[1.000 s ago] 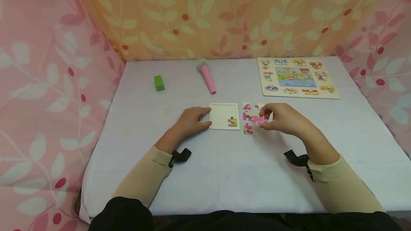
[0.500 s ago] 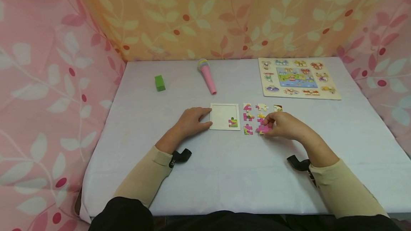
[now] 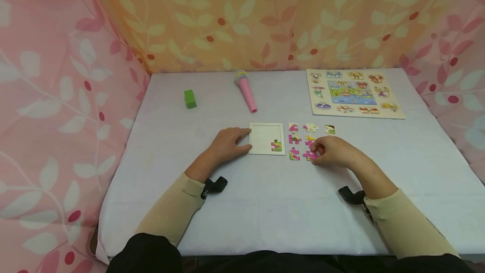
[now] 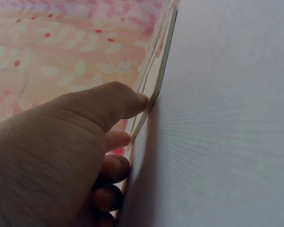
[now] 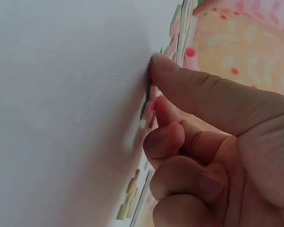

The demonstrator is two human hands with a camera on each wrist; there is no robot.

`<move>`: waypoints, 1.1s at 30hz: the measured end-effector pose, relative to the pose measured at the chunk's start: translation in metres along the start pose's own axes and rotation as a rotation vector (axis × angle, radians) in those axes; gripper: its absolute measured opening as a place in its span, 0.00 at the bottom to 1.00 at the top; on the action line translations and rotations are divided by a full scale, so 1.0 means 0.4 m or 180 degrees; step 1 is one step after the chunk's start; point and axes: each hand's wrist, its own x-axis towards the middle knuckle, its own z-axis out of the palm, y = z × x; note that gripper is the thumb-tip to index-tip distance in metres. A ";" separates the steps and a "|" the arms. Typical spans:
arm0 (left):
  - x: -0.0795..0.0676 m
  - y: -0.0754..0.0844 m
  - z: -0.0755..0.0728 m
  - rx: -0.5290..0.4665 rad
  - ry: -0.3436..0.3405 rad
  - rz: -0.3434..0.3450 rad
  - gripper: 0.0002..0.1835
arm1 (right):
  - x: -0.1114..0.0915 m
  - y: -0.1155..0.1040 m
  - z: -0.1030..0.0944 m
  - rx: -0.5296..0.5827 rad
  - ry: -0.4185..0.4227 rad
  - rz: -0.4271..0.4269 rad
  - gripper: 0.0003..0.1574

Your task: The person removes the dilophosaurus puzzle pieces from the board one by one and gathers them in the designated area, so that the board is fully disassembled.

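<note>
A small square puzzle tray (image 3: 260, 137) lies flat on the table, with one green-and-pink puzzle piece (image 3: 276, 146) in its lower right corner. My left hand (image 3: 226, 143) touches the tray's left edge with thumb and forefinger, set apart along that side. My right hand (image 3: 336, 151) pinches a pink puzzle piece (image 3: 308, 155) at its right side, down at the table; part of this piece is hidden by the fingers. Beside it stand loose pieces in rows, among them a pink-and-green piece (image 3: 294, 153) and a cream piece (image 3: 310, 127). Another piece (image 3: 330, 129) lies beyond my right hand.
Behind the tray lies a pink toy microphone (image 3: 247, 94). A green block (image 3: 190, 99) stands at the back left. At the back right is a large picture peg puzzle board (image 3: 358, 112). Patterned curtains (image 3: 235, 24) enclose the white table (image 3: 265, 210).
My right hand has moved down toward me, bringing the pink piece from beside the middle-row pieces into the front row. The left hand and tray have stayed put.
</note>
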 end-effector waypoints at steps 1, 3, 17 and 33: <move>0.001 -0.001 0.001 0.0002 0.0001 0.0004 0.31 | -0.002 0.000 -0.001 -0.0032 0.0015 -0.0005 0.21; 0.001 -0.003 0.004 0.0020 0.0012 0.0012 0.31 | -0.006 -0.003 -0.005 -0.0084 0.0063 -0.0014 0.22; 0.000 0.004 0.000 0.0021 0.0017 -0.0030 0.31 | -0.017 -0.066 -0.084 -0.0346 0.0474 -0.0174 0.21; 0.001 0.000 0.003 0.0017 0.0022 0.0009 0.31 | 0.074 -0.199 -0.070 -0.0569 0.0266 -0.0431 0.25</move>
